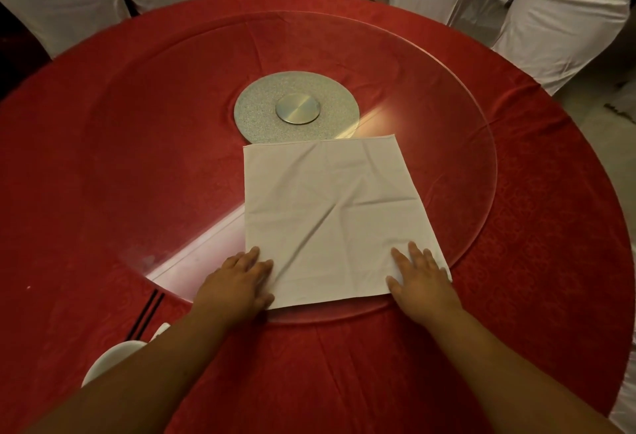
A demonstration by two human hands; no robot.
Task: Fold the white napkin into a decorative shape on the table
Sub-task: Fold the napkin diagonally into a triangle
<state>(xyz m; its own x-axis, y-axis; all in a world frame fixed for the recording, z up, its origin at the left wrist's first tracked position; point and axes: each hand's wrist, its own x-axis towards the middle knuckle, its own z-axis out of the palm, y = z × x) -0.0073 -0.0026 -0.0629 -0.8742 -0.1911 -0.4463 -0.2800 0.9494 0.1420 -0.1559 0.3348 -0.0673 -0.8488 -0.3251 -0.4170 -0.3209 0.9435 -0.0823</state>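
Note:
The white napkin (pixel 335 213) lies spread flat as a creased square on the glass turntable, its far edge near the hub. My left hand (pixel 237 282) rests palm down on the napkin's near left corner, fingers apart. On the near right corner lies my right hand (pixel 420 279), also flat with fingers spread. Neither hand pinches or lifts the cloth.
A round glass turntable (pixel 144 144) with a silver hub (pixel 297 108) sits on the red tablecloth (pixel 62 220). A white dish (pixel 110 358) and dark chopsticks (pixel 146 313) lie at the near left. White-covered chairs (pixel 564 17) ring the far side.

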